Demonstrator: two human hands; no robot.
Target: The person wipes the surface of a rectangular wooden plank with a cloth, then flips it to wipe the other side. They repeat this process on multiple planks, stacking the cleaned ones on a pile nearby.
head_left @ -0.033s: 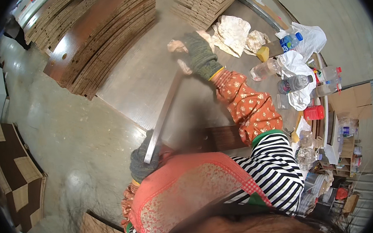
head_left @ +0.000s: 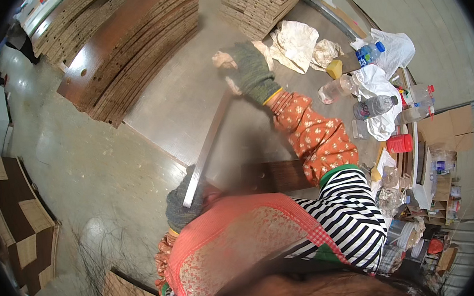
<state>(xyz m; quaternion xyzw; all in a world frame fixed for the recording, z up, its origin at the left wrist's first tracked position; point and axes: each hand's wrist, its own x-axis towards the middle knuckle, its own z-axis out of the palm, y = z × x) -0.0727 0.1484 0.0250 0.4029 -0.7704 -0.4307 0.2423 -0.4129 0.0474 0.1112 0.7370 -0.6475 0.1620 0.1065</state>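
My left hand (head_left: 182,202), in a dark grey knit glove, is closed round the near end of a long narrow strip (head_left: 208,142). The strip has a bright pale face and looks like a board's edge; part of the hand is hidden behind it. Out ahead, near the strip's far end, my right hand (head_left: 253,74) wears a green-grey glove with a yellow cuff. Its fingers are bunched on a pale crumpled rag (head_left: 225,60), which pokes out at the sides. Beneath lies a smooth grey-brown worktop (head_left: 161,118). A dark brown board (head_left: 290,174) lies close to my body.
Stacked drilled boards (head_left: 127,50) rise at the far left, with another stack (head_left: 266,1) at the far middle. Crumpled cloths (head_left: 296,47), a yellow block (head_left: 334,69), plastic bottles (head_left: 374,106) and a red tub (head_left: 399,143) crowd the right side. A brown-and-tan checked stack (head_left: 21,223) stands left.
My right hand and forearm have shifted very slightly toward the left. The left hand and the strip look unchanged.
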